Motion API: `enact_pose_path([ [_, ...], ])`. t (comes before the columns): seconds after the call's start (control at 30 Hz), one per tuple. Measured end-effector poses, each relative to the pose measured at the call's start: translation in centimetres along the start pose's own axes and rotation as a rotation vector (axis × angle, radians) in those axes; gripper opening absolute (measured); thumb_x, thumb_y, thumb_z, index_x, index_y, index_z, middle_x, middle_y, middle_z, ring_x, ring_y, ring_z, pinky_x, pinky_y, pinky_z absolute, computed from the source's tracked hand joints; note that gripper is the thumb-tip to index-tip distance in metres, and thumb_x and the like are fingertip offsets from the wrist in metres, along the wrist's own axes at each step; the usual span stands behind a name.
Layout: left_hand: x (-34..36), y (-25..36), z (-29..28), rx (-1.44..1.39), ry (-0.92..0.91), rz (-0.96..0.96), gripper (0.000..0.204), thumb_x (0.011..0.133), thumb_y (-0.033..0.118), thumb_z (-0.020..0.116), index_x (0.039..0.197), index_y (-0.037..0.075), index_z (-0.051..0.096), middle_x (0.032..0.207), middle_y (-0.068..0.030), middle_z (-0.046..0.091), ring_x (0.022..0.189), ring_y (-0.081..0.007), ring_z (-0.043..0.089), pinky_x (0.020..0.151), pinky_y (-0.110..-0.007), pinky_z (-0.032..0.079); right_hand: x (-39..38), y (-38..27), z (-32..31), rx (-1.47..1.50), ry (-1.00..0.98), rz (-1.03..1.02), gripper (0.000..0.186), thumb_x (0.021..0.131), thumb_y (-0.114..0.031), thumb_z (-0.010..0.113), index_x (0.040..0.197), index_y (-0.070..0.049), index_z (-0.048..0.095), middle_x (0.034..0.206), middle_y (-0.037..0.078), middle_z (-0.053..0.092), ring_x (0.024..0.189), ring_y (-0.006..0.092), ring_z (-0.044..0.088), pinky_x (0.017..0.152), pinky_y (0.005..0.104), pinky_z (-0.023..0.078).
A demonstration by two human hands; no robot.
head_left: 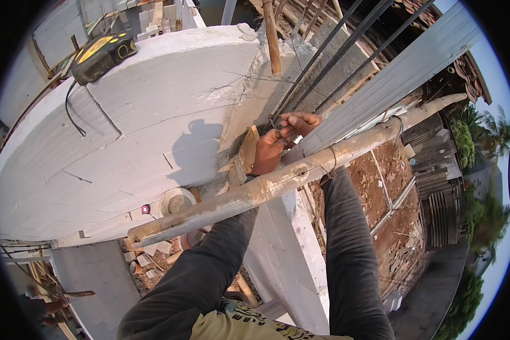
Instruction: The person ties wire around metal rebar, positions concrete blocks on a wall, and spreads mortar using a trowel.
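My left hand (pixel 269 148) and my right hand (pixel 301 126) meet at the wall's corner, fingers pinched around something small, perhaps tie wire, that I cannot make out, beside dark steel bars (pixel 331 50). A long pale channel or board (pixel 391 76) rises diagonally just right of my fingers. A weathered wooden pole (pixel 221 207) crosses above my forearms, with a wire loop round it near my right wrist. A small wooden board (pixel 247 147) stands left of my left hand.
A black-yellow tape measure (pixel 103 55) sits atop the white block wall (pixel 124 153). Below are a round bucket (pixel 177 202) and a small pink object (pixel 146 209). Corrugated sheets (pixel 425 158) and rubble ground (pixel 391 226) lie right. Another person's arm (pixel 54 306) shows at lower left.
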State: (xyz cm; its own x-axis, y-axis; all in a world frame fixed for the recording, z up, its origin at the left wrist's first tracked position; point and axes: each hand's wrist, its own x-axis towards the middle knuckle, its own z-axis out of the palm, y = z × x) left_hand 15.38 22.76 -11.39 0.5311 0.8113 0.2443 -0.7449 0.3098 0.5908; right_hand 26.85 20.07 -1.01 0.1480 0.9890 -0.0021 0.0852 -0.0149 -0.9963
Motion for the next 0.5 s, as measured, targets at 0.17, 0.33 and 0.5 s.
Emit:
enact_pose_path([
  [0.17, -0.7, -1.0, -0.3, 0.008, 0.207, 0.065, 0.009, 0.089, -0.002, 0.047, 0.087, 0.0, 0.056, 0.087, -0.0075, 0.063, 0.077, -0.0132, 0.061, 0.07, -0.027, 0.051, -0.4, -0.5, 1.0, 0.121, -0.025, 0.036, 0.032, 0.092, -0.026, 0.06, 0.111, -0.001, 0.061, 0.096, 0.008, 0.066, 0.081, 0.0121, 0.062, 0.069, 0.0265, 0.052],
  [0.33, -0.9, -1.3, 0.9, 0.039, 0.359, 0.136, 0.01, 0.09, 0.003, 0.053, 0.085, -0.002, 0.06, 0.077, -0.0068, 0.064, 0.07, -0.0106, 0.061, 0.063, -0.025, 0.05, -1.2, 0.5, 1.2, 0.137, 0.086, 0.012, 0.031, 0.091, -0.023, 0.06, 0.113, -0.001, 0.059, 0.093, 0.008, 0.065, 0.081, 0.0109, 0.061, 0.069, 0.0254, 0.051],
  [0.5, -0.6, -1.3, 0.7, 0.065, 0.479, 0.079, 0.017, 0.088, 0.011, 0.061, 0.08, -0.004, 0.062, 0.067, -0.0059, 0.064, 0.06, -0.0099, 0.059, 0.056, -0.025, 0.049, -0.7, 2.7, 0.2, -0.089, 0.235, -0.024, 0.033, 0.09, -0.023, 0.061, 0.114, 0.0, 0.057, 0.094, 0.006, 0.062, 0.078, 0.0098, 0.058, 0.069, 0.0255, 0.049],
])
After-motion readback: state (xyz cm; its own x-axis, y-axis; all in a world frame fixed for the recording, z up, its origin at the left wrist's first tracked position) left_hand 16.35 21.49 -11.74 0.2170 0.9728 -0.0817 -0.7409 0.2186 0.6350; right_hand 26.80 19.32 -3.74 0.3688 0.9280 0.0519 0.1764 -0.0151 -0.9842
